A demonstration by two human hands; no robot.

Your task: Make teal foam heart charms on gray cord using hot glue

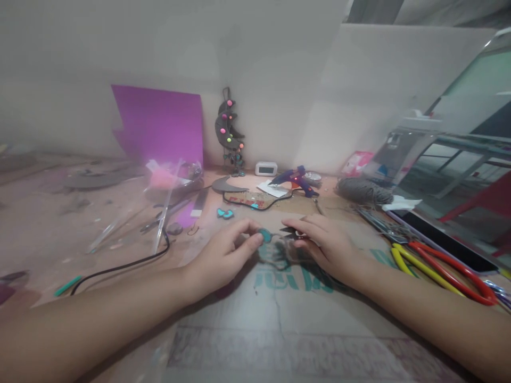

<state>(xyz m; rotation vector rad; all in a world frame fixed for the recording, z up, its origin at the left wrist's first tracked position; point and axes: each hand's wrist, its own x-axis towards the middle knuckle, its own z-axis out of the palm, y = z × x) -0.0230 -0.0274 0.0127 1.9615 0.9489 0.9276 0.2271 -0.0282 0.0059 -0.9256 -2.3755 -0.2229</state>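
Note:
My left hand (235, 247) is closed in a pinch on a small teal piece with a dark edge (264, 235). A thin grey strand runs from this piece toward my right hand (325, 244), which is closed round a small pair of scissors (290, 232). The dark blades point left at the strand; most of the handle is hidden in my fingers. Whether the blades touch the strand I cannot tell. Below both hands lies a cardboard sheet with teal print (295, 282). Two more teal pieces (225, 213) rest just beyond my left hand.
A purple glue gun (295, 180) stands at the back beside a small white clock (266, 169). A dark crescent hanging (228, 127) leans on the wall near a purple sheet (163, 125). Grey yarn (364, 191), a phone (443, 239) and red-handled pliers (455, 271) lie right.

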